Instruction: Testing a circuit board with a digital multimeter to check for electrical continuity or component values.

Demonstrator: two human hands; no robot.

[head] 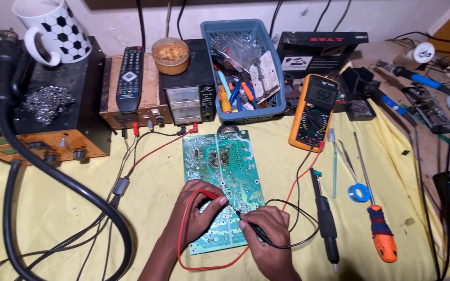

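Left hand (196,208) gripped the red probe (210,195); right hand (266,229) gripped the black probe (246,221), both tips on the green circuit board (220,156).

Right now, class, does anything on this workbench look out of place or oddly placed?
Yes: a soccer-patterned mug lies tipped on its side atop the black unit at far left. Both hands rest on the green circuit board.

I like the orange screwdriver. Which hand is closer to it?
Right. The right hand, holding a black probe on the green circuit board, sits nearer the screwdriver. The left hand is farther away.
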